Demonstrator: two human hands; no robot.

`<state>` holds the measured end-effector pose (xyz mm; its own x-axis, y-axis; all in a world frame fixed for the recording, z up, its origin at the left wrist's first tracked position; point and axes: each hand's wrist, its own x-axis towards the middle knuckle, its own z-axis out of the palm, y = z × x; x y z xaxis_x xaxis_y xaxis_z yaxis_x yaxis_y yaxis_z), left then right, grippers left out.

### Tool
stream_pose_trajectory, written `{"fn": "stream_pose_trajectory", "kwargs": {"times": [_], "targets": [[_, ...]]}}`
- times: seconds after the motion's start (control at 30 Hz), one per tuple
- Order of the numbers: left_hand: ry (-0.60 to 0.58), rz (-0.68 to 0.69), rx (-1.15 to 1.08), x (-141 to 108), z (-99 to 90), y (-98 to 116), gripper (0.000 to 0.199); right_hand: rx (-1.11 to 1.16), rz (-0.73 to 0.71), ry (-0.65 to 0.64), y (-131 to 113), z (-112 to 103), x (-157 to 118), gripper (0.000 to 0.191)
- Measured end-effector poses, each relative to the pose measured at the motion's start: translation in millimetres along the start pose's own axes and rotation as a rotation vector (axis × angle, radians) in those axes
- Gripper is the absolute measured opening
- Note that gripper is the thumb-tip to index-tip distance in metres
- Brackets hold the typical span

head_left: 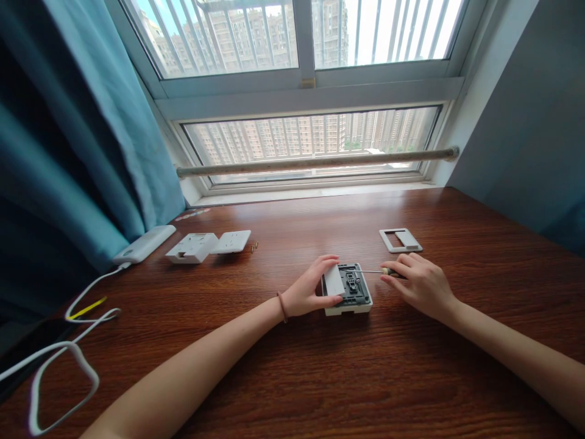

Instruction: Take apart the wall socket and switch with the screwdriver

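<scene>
The left hand is opened into a wide C, its thumb and fingers clasping the left part of an opened wall switch, which lies on the wooden table. The right hand pinches the handle of a screwdriver, whose shaft reaches from the right over the switch's dark inner face. Beyond the switch to the right lies a white frame. Beyond it to the left are small screws, a white socket plate, a white box and, farthest off, a white cabled device, its grey mark too small to read.
</scene>
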<state>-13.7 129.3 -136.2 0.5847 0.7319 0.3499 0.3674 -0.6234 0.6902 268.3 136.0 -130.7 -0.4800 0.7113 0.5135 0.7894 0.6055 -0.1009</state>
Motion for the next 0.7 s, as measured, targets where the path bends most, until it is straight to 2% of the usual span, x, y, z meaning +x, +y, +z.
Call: {"fn": "stream_pose_trajectory", "kwargs": {"times": [0.07, 0.17, 0.27, 0.37, 0.47, 0.57, 0.63, 0.7], "targets": [[0.109, 0.028, 0.101, 0, 2.2, 5, 0.063, 0.066, -0.048, 0.07, -2, -4, -1, 0.029], [0.194, 0.057, 0.254, -1, 9.0, 19, 0.07, 0.192, -0.261, 0.135, -21, -9, -8, 0.025], [0.138, 0.097, 0.358, -4, 16.6, 33, 0.08, 0.217, -0.449, 0.132, -45, -14, -15, 0.031], [0.068, 0.117, 0.402, -6, 20.3, 40, 0.081, 0.22, -0.539, 0.122, -60, -16, -17, 0.027], [0.057, 0.121, 0.417, -7, 20.7, 38, 0.081, 0.231, -0.547, 0.142, -64, -15, -17, 0.023], [0.08, 0.112, 0.419, -7, 20.4, 35, 0.092, 0.241, -0.522, 0.206, -57, -14, -15, 0.025], [0.1, 0.09, 0.406, -6, 20.4, 33, 0.1, 0.232, -0.459, 0.268, -42, -13, -10, 0.026], [0.11, 0.053, 0.379, -5, 20.7, 31, 0.098, 0.192, -0.329, 0.312, -16, -11, -4, 0.025]]}}
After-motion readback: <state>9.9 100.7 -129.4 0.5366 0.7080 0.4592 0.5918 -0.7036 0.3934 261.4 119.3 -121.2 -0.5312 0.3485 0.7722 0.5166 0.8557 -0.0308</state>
